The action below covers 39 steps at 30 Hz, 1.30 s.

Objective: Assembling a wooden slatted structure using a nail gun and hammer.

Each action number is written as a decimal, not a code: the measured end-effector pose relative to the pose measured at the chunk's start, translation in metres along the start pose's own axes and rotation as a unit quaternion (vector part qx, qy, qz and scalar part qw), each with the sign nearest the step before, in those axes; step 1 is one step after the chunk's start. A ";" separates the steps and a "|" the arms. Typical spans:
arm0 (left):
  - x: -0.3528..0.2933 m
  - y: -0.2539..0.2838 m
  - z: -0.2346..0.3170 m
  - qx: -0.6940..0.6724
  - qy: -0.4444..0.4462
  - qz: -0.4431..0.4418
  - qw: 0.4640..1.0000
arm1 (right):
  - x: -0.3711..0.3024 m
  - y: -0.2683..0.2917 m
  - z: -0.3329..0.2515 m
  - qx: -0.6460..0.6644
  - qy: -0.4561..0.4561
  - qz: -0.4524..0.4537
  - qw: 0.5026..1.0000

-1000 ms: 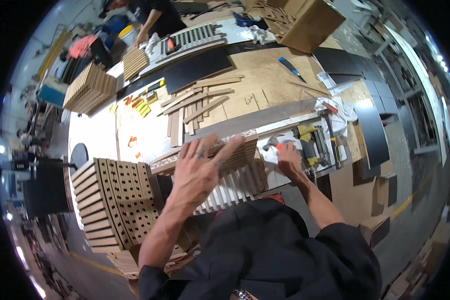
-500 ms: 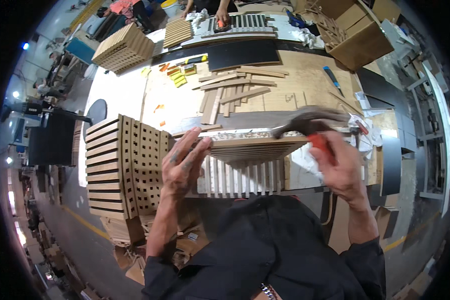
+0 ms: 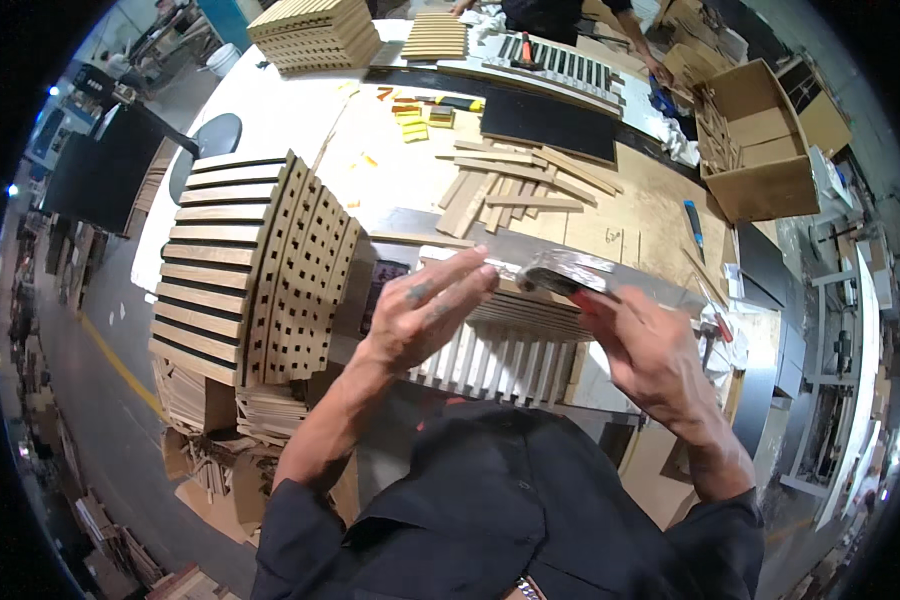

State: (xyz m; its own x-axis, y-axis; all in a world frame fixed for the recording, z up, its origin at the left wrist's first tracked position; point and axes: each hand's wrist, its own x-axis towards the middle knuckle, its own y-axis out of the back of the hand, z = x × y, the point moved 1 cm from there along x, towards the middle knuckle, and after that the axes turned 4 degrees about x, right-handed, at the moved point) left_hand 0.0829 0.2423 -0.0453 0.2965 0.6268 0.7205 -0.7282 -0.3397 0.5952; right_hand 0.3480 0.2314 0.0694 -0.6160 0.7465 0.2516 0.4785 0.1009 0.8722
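Workbench [image 3: 275, 120] biggest, spans the view in front of the person. Stack of slatted panels [image 3: 250, 270] at its near left, just beside the left forearm. Cardboard box [image 3: 760, 190] far right, wood pieces inside, well apart from both hands. Black board [image 3: 550, 125] flat, beyond the hands. White ribbed rack [image 3: 500, 360] at the near edge, below and between the hands.

Slatted panel [image 3: 545, 314] stands on edge over the rack, between the hands: left hand at its left end, right hand at its right end. Loose wood strips [image 3: 530, 200] piled just past it.

Right hand [image 3: 655, 355]: fingers curled tight round the red handle of a hammer. Left hand [image 3: 420, 310]: fingers straight and close together, nothing gripped, tips by the panel's upper edge; can't tell if touching. Hammer [image 3: 558, 284] is over the panel's upper edge, head pointing toward the left fingertips, slightly blurred; contact with panel unclear. Blue-handled tool [image 3: 695, 225] lies beyond the right hand. Small yellow pieces [image 3: 412, 125] far left of the strips.
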 end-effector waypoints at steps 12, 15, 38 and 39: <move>0.009 0.000 -0.002 -0.008 -0.027 -0.001 1.000 | 0.001 -0.004 -0.011 0.040 -0.006 0.052 0.998; 0.013 -0.001 -0.003 -0.021 -0.022 -0.009 0.999 | -0.003 -0.011 -0.007 -0.008 -0.035 0.008 0.999; 0.005 -0.009 -0.006 0.002 -0.027 0.053 0.998 | -0.070 -0.044 0.007 0.142 -0.081 0.217 0.962; 0.007 -0.008 -0.010 0.009 -0.043 0.053 0.998 | -0.064 -0.044 0.004 0.132 -0.055 0.168 0.975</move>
State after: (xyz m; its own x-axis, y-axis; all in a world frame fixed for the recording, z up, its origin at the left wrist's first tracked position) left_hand 0.0850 0.2562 -0.0488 0.2703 0.5248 0.8072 -0.7470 -0.4146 0.5197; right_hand 0.3689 0.1821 0.0133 -0.3322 0.8316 0.4451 0.7949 -0.0071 0.6067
